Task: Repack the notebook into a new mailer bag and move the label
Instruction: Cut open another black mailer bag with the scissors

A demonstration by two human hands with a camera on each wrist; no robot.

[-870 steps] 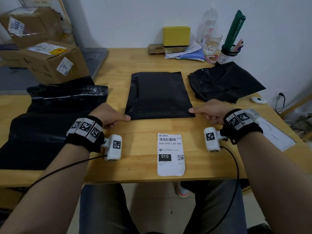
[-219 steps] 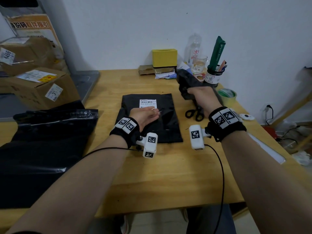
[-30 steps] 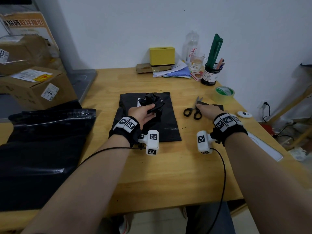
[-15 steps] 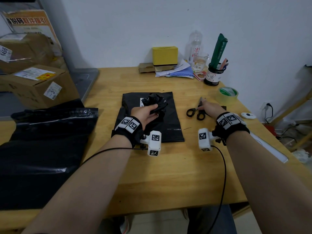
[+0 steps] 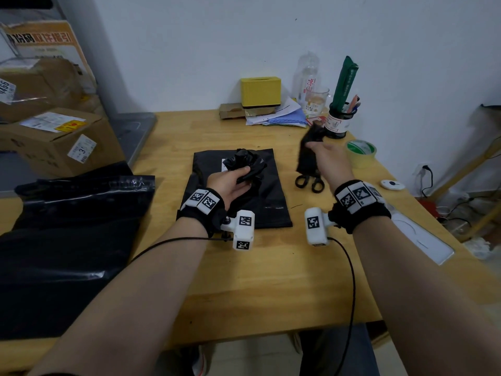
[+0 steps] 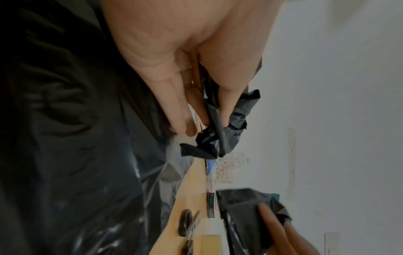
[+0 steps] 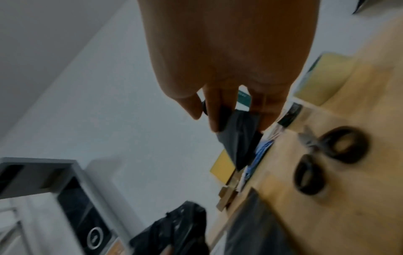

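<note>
The packed black mailer bag (image 5: 267,204) lies flat mid-table. Only a white edge of its label (image 5: 224,167) shows behind a crumpled wad of black plastic (image 5: 244,160). My left hand (image 5: 242,172) grips that wad just above the bag; the left wrist view shows its fingers (image 6: 181,110) pinching the wad (image 6: 220,138). My right hand (image 5: 311,145) holds a black plastic scrap (image 5: 307,158) in the air above the scissors (image 5: 309,183). In the right wrist view its fingers (image 7: 214,113) pinch the scrap (image 7: 240,138).
A green tape roll (image 5: 361,151), pen cup (image 5: 337,123), bottle, papers and yellow box (image 5: 260,91) stand along the back. A pile of black mailer bags (image 5: 67,226) covers the left side, with cardboard boxes (image 5: 54,142) behind. A white flat device (image 5: 423,240) lies right.
My right hand has picked the black scrap up from beside the scissors and raised it. The left hand still holds the crumpled wad over the bag.
</note>
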